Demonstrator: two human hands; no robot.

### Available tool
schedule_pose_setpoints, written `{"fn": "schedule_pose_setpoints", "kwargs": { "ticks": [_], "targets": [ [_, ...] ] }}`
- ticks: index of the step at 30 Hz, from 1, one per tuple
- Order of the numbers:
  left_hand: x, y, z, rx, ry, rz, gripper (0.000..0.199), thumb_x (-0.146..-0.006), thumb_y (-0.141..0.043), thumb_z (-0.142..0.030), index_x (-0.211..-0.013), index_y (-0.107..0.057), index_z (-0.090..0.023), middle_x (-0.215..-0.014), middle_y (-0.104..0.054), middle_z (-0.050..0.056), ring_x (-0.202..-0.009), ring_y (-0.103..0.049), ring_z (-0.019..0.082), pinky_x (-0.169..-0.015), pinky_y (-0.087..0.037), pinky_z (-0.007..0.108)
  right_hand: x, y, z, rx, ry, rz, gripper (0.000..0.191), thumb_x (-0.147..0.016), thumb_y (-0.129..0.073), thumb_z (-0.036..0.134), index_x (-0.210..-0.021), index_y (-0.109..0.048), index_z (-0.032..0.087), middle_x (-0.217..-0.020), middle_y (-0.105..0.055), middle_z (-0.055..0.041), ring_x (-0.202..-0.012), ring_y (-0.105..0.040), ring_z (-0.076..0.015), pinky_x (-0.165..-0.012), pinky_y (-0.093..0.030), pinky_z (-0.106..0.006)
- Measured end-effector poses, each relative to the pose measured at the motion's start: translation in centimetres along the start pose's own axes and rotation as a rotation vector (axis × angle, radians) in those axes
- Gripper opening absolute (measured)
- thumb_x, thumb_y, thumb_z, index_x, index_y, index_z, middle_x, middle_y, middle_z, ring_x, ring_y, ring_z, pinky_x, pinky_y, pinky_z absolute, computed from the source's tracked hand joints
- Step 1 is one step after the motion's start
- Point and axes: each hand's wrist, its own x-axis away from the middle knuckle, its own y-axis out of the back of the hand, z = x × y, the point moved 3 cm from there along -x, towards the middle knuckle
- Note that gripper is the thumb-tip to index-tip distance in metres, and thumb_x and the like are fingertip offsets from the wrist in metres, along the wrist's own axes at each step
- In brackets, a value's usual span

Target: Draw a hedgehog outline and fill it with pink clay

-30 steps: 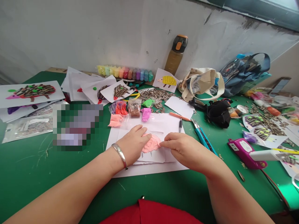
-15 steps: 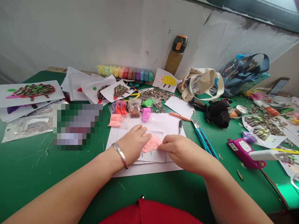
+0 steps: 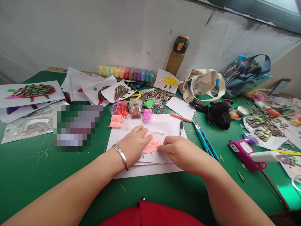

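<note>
Clay (image 3: pixel 152 145) filled a drawn body on the paper (image 3: pixel 157 160) — lumpy, leg lines (image 3: pixel 147 155) uncovered. Left hand (image 3: pixel 131 146) hid its left edge, fingers loosely spread; right hand (image 3: pixel 182 152) index touched the right edge, pinch or press unclear. Packs (image 3: pixel 135 110), seeds (image 3: pixel 160 95) lay behind — pen (image 3: pixel 181 127), cutter (image 3: pixel 207 141) rightward, on the bench (image 3: pixel 128 191).

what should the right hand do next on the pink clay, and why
I'd probably have the right hand press lightly along the clay's right edge: its fingertips are at that edge, the surface looks uneven, and the left hand lies over the left side, seemingly steadying it.
</note>
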Motion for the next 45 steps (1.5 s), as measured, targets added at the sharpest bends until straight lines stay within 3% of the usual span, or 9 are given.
{"fn": "schedule_pose_setpoints", "kwargs": {
  "ticks": [8,13,19,25,31,36,41,45],
  "targets": [
    [0.0,-0.1,0.1,0.003,-0.008,-0.003,0.052,-0.069,-0.053,0.004,-0.12,-0.056,-0.009,-0.105,-0.052,0.014,-0.103,-0.043,0.029,-0.095,-0.042,0.041,0.4,0.9,-0.3,-0.144,-0.02,-0.095,0.043,-0.084,-0.037,0.002,-0.101,-0.069,0.025,-0.089,-0.056,-0.0038,-0.079,-0.051,-0.015,-0.069,-0.038,-0.026],
    [0.1,-0.1,0.2,0.014,-0.01,-0.015,0.051,-0.068,-0.053,0.004,-0.117,-0.057,-0.01,-0.105,-0.053,0.015,-0.106,-0.043,0.029,-0.094,-0.042,0.042,0.1,0.5,-0.5,-0.091,-0.04,-0.105,0.043,-0.086,-0.037,0.003,-0.107,-0.068,0.024,-0.09,-0.057,-0.0048,-0.08,-0.051,-0.016,-0.07,-0.038,-0.027],
    [0.0,0.1,0.0,0.0,-0.006,-0.007,0.05,-0.068,-0.052,0.004,-0.115,-0.057,-0.01,-0.105,-0.054,0.014,-0.104,-0.044,0.029,-0.093,-0.042,0.042,-0.3,-0.1,-0.1,0.009,-0.018,-0.051,0.037,-0.085,-0.041,0.004,-0.098,-0.07,0.023,-0.085,-0.056,-0.0047,-0.078,-0.05,-0.0164,-0.069,-0.037,-0.028],
    [0.1,-0.2,0.1,0.016,-0.005,-0.017,0.053,-0.068,-0.052,0.004,-0.119,-0.056,-0.01,-0.107,-0.052,0.014,-0.106,-0.042,0.029,-0.095,-0.041,0.041,0.0,0.6,-0.3,-0.06,-0.048,-0.17,0.044,-0.085,-0.037,0.002,-0.109,-0.069,0.022,-0.091,-0.058,-0.0063,-0.084,-0.052,-0.0175,-0.072,-0.04,-0.028],
    [0.1,-0.1,0.1,0.003,-0.004,-0.003,0.053,-0.068,-0.051,0.005,-0.118,-0.056,-0.01,-0.106,-0.052,0.013,-0.105,-0.042,0.028,-0.094,-0.042,0.041,-0.5,-0.2,-0.3,-0.004,0.0,-0.083,0.037,-0.086,-0.041,0.004,-0.098,-0.071,0.023,-0.085,-0.058,-0.0054,-0.079,-0.051,-0.0176,-0.072,-0.039,-0.03],
    [0.0,0.4,0.1,0.036,-0.026,-0.001,0.051,-0.067,-0.051,0.004,-0.115,-0.056,-0.012,-0.1,-0.053,0.011,-0.096,-0.046,0.026,-0.092,-0.042,0.041,-0.7,0.2,-0.6,-0.07,-0.005,-0.201,0.041,-0.084,-0.039,0.001,-0.101,-0.07,0.02,-0.09,-0.062,-0.0065,-0.087,-0.052,-0.0188,-0.077,-0.04,-0.03],
    [-0.1,0.5,0.2,0.101,-0.017,-0.017,0.051,-0.065,-0.048,0.007,-0.112,-0.058,-0.011,-0.095,-0.056,0.01,-0.093,-0.051,0.025,-0.089,-0.046,0.039,-0.9,0.0,-0.7,-0.079,-0.032,-0.213,0.039,-0.084,-0.041,0.004,-0.109,-0.067,0.019,-0.091,-0.068,-0.0061,-0.086,-0.056,-0.019,-0.078,-0.04,-0.032],
    [0.0,0.5,0.7,0.173,0.015,-0.065,0.059,-0.07,-0.045,0.005,-0.126,-0.052,-0.009,-0.108,-0.062,0.012,-0.102,-0.055,0.025,-0.093,-0.046,0.038,-1.1,-0.3,-0.8,-0.109,-0.015,-0.173,0.041,-0.084,-0.04,0.003,-0.113,-0.065,0.018,-0.095,-0.069,-0.0061,-0.088,-0.059,-0.0187,-0.08,-0.042,-0.031]
  ]
}}
